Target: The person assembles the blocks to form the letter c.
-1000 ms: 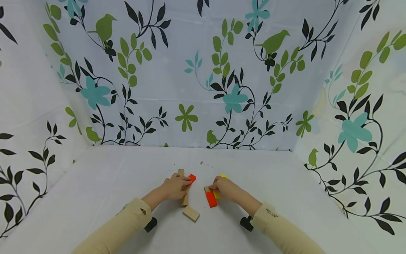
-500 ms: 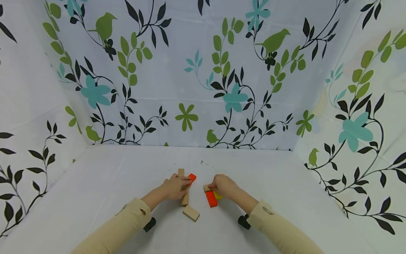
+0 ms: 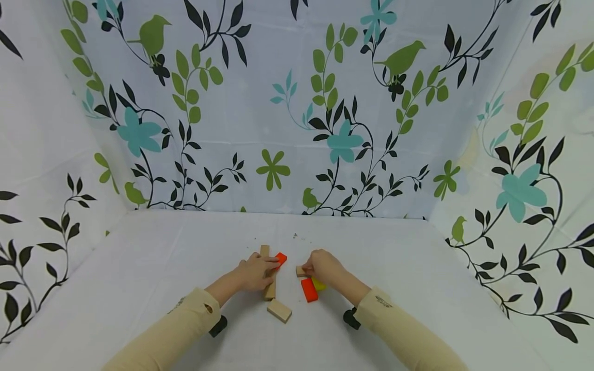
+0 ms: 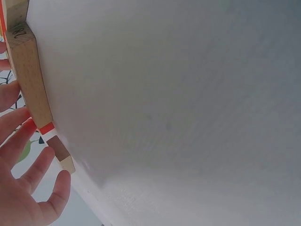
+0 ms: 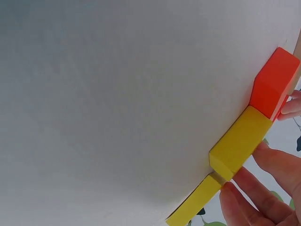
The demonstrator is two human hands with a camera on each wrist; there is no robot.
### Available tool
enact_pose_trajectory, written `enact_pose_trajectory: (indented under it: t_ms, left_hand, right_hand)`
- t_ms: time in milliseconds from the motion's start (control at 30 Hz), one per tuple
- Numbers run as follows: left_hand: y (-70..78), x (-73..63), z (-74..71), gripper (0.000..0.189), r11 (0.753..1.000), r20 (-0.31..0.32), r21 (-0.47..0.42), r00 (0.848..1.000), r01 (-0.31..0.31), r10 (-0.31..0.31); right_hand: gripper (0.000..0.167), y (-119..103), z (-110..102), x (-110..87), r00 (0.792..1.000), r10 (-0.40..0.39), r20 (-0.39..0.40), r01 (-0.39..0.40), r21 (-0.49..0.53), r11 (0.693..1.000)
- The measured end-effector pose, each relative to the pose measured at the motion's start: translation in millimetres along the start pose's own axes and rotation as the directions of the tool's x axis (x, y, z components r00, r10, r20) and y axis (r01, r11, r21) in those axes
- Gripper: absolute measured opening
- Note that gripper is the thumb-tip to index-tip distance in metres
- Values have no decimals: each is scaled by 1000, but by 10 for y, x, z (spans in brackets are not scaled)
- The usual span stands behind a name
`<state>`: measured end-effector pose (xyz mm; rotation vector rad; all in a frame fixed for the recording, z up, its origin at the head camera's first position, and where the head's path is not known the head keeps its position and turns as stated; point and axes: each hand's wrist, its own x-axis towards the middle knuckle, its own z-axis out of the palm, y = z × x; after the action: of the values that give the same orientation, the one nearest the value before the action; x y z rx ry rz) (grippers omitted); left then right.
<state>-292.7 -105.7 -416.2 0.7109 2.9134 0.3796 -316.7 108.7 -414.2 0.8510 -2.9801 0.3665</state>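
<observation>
The small wooden block (image 3: pixel 300 271) sits near the centre of the head view, a little below the middle, and I see my right hand (image 3: pixel 326 269) pinching its right end between thumb and fingertips, the fingers bent in on it. Just below it lie a yellow block (image 3: pixel 318 284), partly under that hand, and a flat red block (image 3: pixel 309 290) slanting beside it. My right wrist view shows that red and that yellow end to end along the right side of the frame, with a second yellow piece (image 5: pixel 195 201) at the lower middle, near my fingertips. Left of centre in the head view, my left hand (image 3: pixel 254 272) lies across a wooden strip (image 3: pixel 270 292) whose two ends show above and below it; whether that is one piece or several I cannot tell. Its fingers are apart, and they rest on an orange-red block (image 3: pixel 281 258) at the strip's right. At the left edge of my left wrist view, dark marks show on a wooden end face. A loose wooden block (image 3: pixel 279 311) lies tilted just below the strip. Beige sleeves (image 3: pixel 169 330) reach in from the bottom corners, all over a white tabletop (image 3: pixel 185 242), before a patterned cloth (image 3: pixel 241 113) with leaves, flowers and birds.
</observation>
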Motion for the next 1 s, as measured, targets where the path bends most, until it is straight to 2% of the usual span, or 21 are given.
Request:
enact_pose_trajectory:
  t_ms: [333,533,800,1000]
  left_hand:
    - [-8,-10,-7,41,1000,-12,0,1000,-3,3]
    - [1,-12,-20,41,1000,-13,-6,1000,2,-3]
    - [-10,-7,-17,40,1000,-7,-5,1000,-2,2]
    - [-9,-3,-24,40,1000,-6,-3,1000,-10,10]
  right_hand:
    - [15,-36,10,184,997,74,7,-74,-7,997]
    - [16,-30,36,253,995,96,-9,-96,6,995]
    - [16,-23,55,338,992,122,-8,-123,-46,991]
    - [16,-19,60,395,990,138,-8,-138,-20,990]
